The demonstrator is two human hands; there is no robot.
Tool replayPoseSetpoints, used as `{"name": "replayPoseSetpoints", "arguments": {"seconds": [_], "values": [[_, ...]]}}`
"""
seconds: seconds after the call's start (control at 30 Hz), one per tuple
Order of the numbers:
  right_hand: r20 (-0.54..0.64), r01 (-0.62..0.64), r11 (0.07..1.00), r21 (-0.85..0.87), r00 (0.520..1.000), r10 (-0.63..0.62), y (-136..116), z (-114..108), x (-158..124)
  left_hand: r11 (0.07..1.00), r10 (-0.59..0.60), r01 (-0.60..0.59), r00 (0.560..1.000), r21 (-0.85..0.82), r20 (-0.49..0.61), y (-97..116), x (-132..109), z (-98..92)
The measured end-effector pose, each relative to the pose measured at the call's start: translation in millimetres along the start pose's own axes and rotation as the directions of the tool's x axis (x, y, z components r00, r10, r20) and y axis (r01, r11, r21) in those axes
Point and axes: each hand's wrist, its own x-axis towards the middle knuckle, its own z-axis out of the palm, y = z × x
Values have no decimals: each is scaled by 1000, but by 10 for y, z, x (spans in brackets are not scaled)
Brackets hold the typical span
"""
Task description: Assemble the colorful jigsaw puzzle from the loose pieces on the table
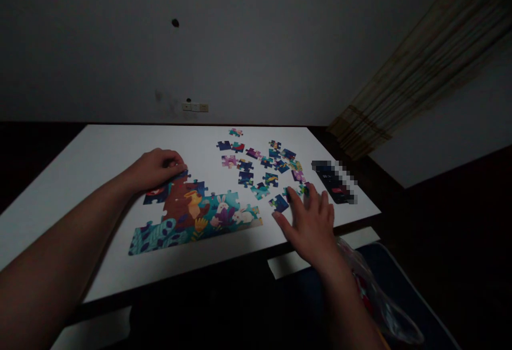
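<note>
Head view, nearest first: a clear plastic bag (396, 320) lies at the lower right, against something dark blue, below the edge of the white counter (108, 158). Both bare forearms reach over that edge.

On the near part of the counter lies the joined section of a jigsaw puzzle (200, 214), showing two white rabbits, a yellow-orange animal on brown, flowers and blue-green leaves. Its upper outline is stepped and unfinished. The right hand (310, 222) is just beyond its right end, palm down, its grip loose with fingers spread; the fingertips are at the nearest loose pieces, though whether they touch cannot be told. The left hand (158, 168) is at the section's upper left, fingers curled and thumb near the index finger at a dark blue piece; whether its grip pinches that piece cannot be told.

Farther on, loose jigsaw pieces (271, 179) are scattered in blue, teal, pink and purple, with a dark flat device (332, 182), partly pixelated, to their right. One pink-and-teal piece (236, 133) lies near the far edge. Beyond stand a grey wall (256, 46) with a row of sockets (195, 107) and, at right, a beige curtain (388, 94).
</note>
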Motion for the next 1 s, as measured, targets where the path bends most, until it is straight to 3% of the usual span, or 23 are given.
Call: {"name": "replayPoseSetpoints", "arguments": {"seconds": [0.13,0.3,0.53,0.63,0.77,1.0], "values": [[170,-16,1000,-22,985,19,-15,-54,195,999,21,-20,1000,41,-16,-44,17,12],[258,-11,999,-52,966,24,-3,-57,476,998,28,-26,999,63,-17,-66,33,19],[209,9,999,-50,978,2,10,42,653,999,22,-21,999,46,-26,-19,42,19],[145,115,993,-40,983,-108,-48,18,636,999,12,-11,1000,40,-13,18,26,16],[173,326,945,10,931,-322,-164,-6,678,999,9,-9,1000,46,-3,79,-8,9],[164,392,919,-37,910,-381,-295,51,891,998,23,-22,999,53,-34,112,-11,21]]}}
